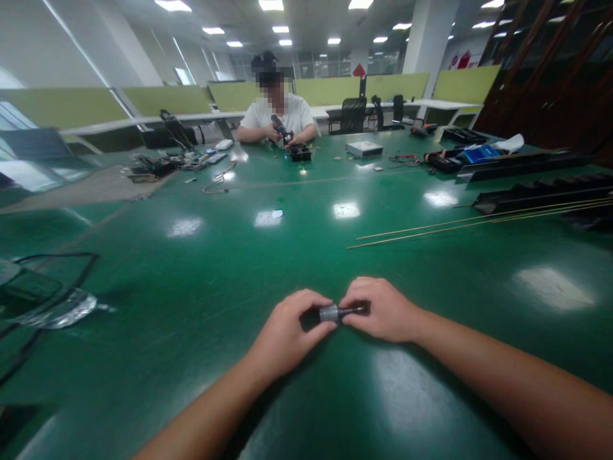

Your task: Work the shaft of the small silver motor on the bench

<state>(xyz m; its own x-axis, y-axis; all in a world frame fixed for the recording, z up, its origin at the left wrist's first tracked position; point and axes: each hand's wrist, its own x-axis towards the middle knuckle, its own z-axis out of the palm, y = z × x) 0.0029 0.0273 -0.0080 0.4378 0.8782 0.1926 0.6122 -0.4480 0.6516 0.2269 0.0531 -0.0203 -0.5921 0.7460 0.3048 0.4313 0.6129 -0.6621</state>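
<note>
Just above the green table (230, 255), my two hands meet over a small grey metal cylinder (329, 313) with a thin dark shaft (352, 311) pointing right. It looks like a hole saw or similar bit, but blur hides its exact kind. My left hand (290, 332) is closed, with thumb and fingers pinching the cylinder. My right hand (383, 310) is closed too, its fingertips gripping the shaft close to the cylinder. The shaft's far end lies inside the curl of my right hand.
Two thin brass-coloured rods (412, 234) reach in from the right, near black slotted strips (546, 191). A clear plastic-wrapped item (52, 306) lies at left. Across the table, a person (278, 115) holds a power tool (282, 130). A white box (364, 149) stands behind.
</note>
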